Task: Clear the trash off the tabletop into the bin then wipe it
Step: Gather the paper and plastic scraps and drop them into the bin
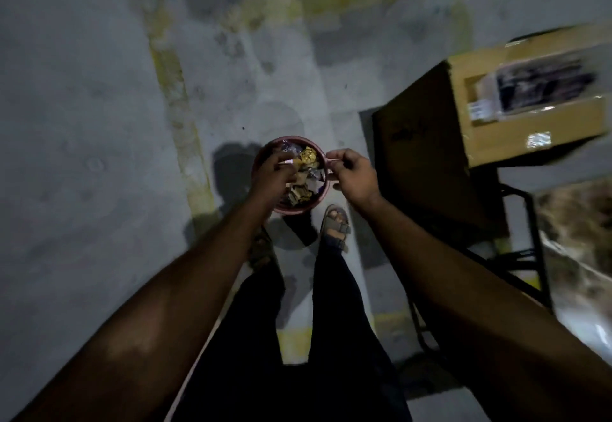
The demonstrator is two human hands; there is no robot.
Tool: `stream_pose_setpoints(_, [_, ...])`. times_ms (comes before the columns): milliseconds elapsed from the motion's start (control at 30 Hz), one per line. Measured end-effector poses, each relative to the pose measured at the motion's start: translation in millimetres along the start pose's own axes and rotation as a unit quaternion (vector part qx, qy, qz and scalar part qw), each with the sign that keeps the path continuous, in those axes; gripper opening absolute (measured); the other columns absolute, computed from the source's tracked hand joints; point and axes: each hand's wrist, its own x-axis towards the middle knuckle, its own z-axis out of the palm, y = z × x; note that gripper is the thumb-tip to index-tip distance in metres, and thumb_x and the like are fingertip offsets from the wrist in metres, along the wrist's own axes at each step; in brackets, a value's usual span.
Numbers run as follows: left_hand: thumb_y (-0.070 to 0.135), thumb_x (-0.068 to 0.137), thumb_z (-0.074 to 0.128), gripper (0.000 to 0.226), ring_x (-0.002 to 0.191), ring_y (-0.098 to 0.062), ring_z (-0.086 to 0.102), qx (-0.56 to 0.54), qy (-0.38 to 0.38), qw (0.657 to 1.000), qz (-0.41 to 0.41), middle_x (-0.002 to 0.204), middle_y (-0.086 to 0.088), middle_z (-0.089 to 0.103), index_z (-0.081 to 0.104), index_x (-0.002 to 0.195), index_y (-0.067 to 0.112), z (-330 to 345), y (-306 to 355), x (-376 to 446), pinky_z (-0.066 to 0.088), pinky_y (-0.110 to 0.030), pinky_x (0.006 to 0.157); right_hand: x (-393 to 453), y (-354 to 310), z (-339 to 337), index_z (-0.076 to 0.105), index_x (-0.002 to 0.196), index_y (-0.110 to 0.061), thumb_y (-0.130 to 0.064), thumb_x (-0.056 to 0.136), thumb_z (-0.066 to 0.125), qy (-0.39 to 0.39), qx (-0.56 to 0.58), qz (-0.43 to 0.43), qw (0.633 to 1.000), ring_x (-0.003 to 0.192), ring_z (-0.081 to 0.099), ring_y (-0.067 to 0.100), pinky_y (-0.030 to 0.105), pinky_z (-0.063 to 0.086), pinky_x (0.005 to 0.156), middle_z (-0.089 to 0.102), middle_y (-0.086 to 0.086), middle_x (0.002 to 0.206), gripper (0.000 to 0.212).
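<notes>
Dropping trash into the bin (265, 211), left hand (273, 169) fingers pinching a scrap (287, 162) over it. Right hand (356, 173) at three o'clock, fingers curled on something thin. Next, probably: releasing both, returning to the counter.

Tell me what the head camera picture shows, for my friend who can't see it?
A person stands over a small round pink bin full of crumpled wrappers, with the left hand over the bin and the right hand by its rim, each pinching something thin and pale. A cardboard box sits to the right above the grey concrete floor.
</notes>
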Motion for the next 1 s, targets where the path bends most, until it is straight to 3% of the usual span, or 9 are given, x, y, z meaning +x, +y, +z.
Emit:
stream_pose_setpoints(67, [0.007, 0.097, 0.056, 0.020, 0.067, -0.012, 0.063, -0.008, -0.024, 0.999, 0.019, 0.094, -0.009, 0.066, 0.061, 0.114, 0.018, 4, 27, -39, 0.046, -0.017, 0.048, -35, -24, -21, 0.069, 0.090, -0.033, -0.016, 0.094, 0.057, 0.014, 0.020, -0.018, 1.000, 0.086, 0.072, 0.025, 0.033, 0.056, 0.072, 0.075, 0.003, 0.098, 0.021])
stream_pose_setpoints(167, [0.009, 0.091, 0.062, 0.015, 0.067, -0.016, 0.057, -0.050, -0.044, 0.997, 0.039, 0.091, -0.013, 0.065, 0.063, 0.101, 0.019, 3, 55, -93, 0.042, -0.018, 0.047, -96, -53, -50, 0.068, 0.103, -0.016, -0.011, 0.098, 0.058, 0.035, 0.102, -0.021, 0.994, 0.078, 0.067, 0.022, 0.029, 0.052, 0.061, 0.070, 0.006, 0.096, 0.013])
stream_pose_setpoints(300, [0.007, 0.099, 0.052, 0.014, 0.067, -0.014, 0.058, -0.058, -0.109, 0.989, 0.079, 0.090, -0.008, 0.067, 0.060, 0.106, 0.016, 13, 82, -155, 0.046, -0.021, 0.055, -167, -73, -82, 0.066, 0.112, -0.007, -0.009, 0.100, 0.055, 0.088, 0.216, -0.048, 0.971, 0.075, 0.064, 0.022, 0.032, 0.052, 0.065, 0.068, 0.010, 0.095, 0.015])
stream_pose_setpoints(433, [0.010, 0.103, 0.048, 0.018, 0.070, -0.013, 0.057, -0.006, -0.180, 0.975, 0.130, 0.097, -0.010, 0.067, 0.058, 0.117, 0.009, 37, 101, -201, 0.041, -0.022, 0.059, -226, -70, -109, 0.068, 0.105, -0.014, -0.011, 0.102, 0.055, 0.162, 0.299, -0.078, 0.937, 0.080, 0.067, 0.023, 0.036, 0.054, 0.072, 0.071, 0.015, 0.102, 0.014])
stream_pose_setpoints(633, [0.023, 0.105, 0.047, 0.023, 0.093, -0.017, 0.066, 0.109, -0.279, 0.939, 0.171, 0.112, -0.005, 0.074, 0.063, 0.121, 0.018, 110, 118, -251, 0.050, -0.030, 0.077, -295, -23, -169, 0.070, 0.108, -0.013, -0.010, 0.101, 0.055, 0.271, 0.384, -0.094, 0.877, 0.081, 0.068, 0.022, 0.031, 0.053, 0.067, 0.073, 0.014, 0.105, 0.016])
stream_pose_setpoints(767, [0.020, 0.103, 0.050, 0.018, 0.092, -0.017, 0.065, 0.151, -0.322, 0.918, 0.178, 0.110, -0.004, 0.074, 0.065, 0.113, 0.022, 179, 110, -279, 0.048, -0.028, 0.073, -328, 27, -217, 0.071, 0.109, -0.012, -0.011, 0.099, 0.059, 0.334, 0.428, -0.080, 0.836, 0.081, 0.068, 0.024, 0.034, 0.053, 0.070, 0.073, 0.010, 0.100, 0.015])
stream_pose_setpoints(900, [0.016, 0.102, 0.052, 0.017, 0.093, -0.022, 0.065, 0.191, -0.355, 0.900, 0.164, 0.105, -0.006, 0.074, 0.065, 0.114, 0.017, 268, 88, -298, 0.048, -0.030, 0.071, -355, 87, -272, 0.067, 0.107, -0.013, -0.012, 0.102, 0.055, 0.385, 0.474, -0.053, 0.790, 0.060, 0.064, 0.020, 0.030, 0.053, 0.049, 0.067, 0.012, 0.091, 0.013])
stream_pose_setpoints(1000, [0.015, 0.101, 0.053, 0.018, 0.083, -0.026, 0.063, 0.210, -0.375, 0.892, 0.142, 0.102, -0.014, 0.071, 0.064, 0.116, 0.014, 335, 69, -314, 0.050, -0.033, 0.067, -372, 135, -309, 0.065, 0.110, -0.009, -0.010, 0.102, 0.055, 0.406, 0.495, -0.038, 0.768, 0.063, 0.056, 0.024, 0.033, 0.050, 0.054, 0.063, 0.011, 0.083, 0.012])
